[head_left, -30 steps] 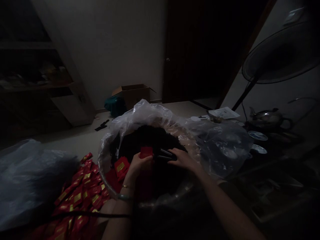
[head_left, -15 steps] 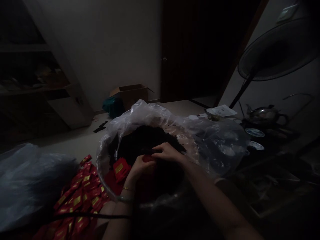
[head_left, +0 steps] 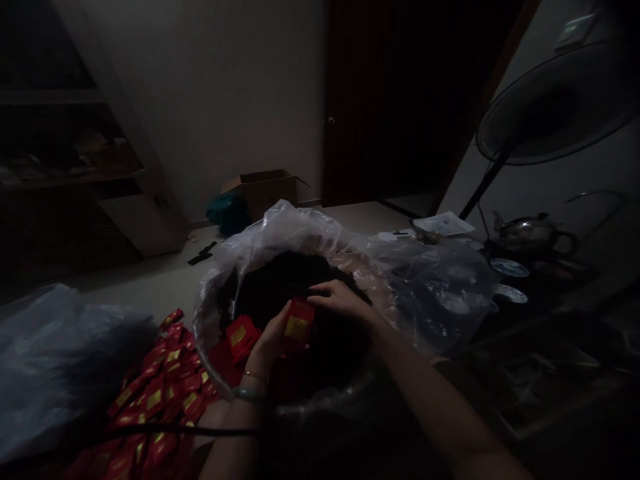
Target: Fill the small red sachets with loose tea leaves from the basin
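My left hand (head_left: 273, 340) is wrapped round a small red packet (head_left: 297, 325) with a gold label, held tilted over a plastic-lined round basket (head_left: 203, 333). Just above the packet's top, my right hand (head_left: 340, 298) has its fingers pinched together. Something dark shows at those fingertips, too dim to make out. Dark loose leaves (head_left: 285, 273), like tea, fill much of the basket. Inside its left side lie more red packets (head_left: 243, 337), near my left wrist.
Many red packets (head_left: 155, 400) are heaped left of the basket, beside a clear plastic bag (head_left: 60, 367). To the right stand a kettle (head_left: 530, 233), small dishes (head_left: 510, 267) and a fan (head_left: 555, 107). A cardboard box (head_left: 267, 190) sits by the wall.
My left hand has turned and raised the red packet, so its gold label now faces me. My right hand has risen slightly, its fingers still pinched.
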`<state>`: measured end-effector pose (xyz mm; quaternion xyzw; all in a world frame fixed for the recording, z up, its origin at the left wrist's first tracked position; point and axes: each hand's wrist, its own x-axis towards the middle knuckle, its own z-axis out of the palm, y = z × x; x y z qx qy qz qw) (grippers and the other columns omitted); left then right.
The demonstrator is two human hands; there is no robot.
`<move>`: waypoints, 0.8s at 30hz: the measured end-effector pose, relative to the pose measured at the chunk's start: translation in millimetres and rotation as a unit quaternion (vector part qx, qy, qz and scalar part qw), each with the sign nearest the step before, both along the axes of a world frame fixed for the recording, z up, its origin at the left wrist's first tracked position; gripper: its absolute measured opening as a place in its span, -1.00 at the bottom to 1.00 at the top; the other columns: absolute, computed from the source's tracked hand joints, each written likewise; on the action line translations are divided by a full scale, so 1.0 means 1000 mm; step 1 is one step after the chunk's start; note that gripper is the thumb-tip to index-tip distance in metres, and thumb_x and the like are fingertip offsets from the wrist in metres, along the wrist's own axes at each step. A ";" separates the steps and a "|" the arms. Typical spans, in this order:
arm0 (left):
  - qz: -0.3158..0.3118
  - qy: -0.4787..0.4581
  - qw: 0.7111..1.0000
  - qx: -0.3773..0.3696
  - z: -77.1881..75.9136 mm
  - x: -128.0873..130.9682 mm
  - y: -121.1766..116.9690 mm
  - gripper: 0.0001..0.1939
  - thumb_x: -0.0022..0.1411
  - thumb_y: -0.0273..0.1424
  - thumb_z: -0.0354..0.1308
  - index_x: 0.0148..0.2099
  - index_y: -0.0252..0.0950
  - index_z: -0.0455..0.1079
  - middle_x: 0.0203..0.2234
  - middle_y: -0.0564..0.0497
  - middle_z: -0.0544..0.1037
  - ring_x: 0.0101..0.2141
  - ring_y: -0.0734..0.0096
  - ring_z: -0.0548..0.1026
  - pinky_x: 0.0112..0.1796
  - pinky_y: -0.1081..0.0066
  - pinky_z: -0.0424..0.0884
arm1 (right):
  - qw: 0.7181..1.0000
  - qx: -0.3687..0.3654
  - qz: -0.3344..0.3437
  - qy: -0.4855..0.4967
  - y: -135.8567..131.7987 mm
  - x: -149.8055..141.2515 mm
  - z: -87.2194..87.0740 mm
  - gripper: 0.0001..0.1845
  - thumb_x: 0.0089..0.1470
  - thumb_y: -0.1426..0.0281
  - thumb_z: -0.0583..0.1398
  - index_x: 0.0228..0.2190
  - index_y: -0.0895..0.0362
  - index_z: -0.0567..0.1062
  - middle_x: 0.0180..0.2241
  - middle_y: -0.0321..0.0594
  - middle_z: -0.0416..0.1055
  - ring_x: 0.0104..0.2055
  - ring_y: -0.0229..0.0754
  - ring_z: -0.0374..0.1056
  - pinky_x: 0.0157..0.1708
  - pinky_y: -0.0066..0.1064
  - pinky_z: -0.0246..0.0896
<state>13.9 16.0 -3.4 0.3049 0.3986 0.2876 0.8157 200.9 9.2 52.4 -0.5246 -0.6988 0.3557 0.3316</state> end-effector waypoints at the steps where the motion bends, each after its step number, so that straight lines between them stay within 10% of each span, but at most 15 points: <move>1: -0.004 -0.002 1.000 0.003 0.001 0.000 -0.001 -0.45 0.27 -0.04 -0.08 -0.08 -0.46 0.40 -0.47 -0.17 0.58 -0.56 0.29 0.51 -0.56 0.33 0.43 | 1.000 -0.006 0.003 0.005 -0.001 0.001 0.000 -0.59 -0.06 0.21 0.24 -0.17 0.14 0.57 -0.23 -0.25 0.56 -0.19 -0.06 0.44 -0.20 -0.36 0.28; 24: 0.037 0.027 0.999 0.024 0.037 0.012 -0.027 -0.42 0.19 0.04 -0.05 -0.18 -0.43 0.41 -0.53 -0.07 0.55 -0.62 0.37 0.47 -0.56 0.41 0.37 | 0.999 0.003 0.035 0.028 0.001 0.011 0.013 -0.63 -0.08 0.27 0.25 -0.18 0.10 0.57 -0.15 -0.20 0.54 -0.08 0.04 0.43 -0.05 -0.16 0.27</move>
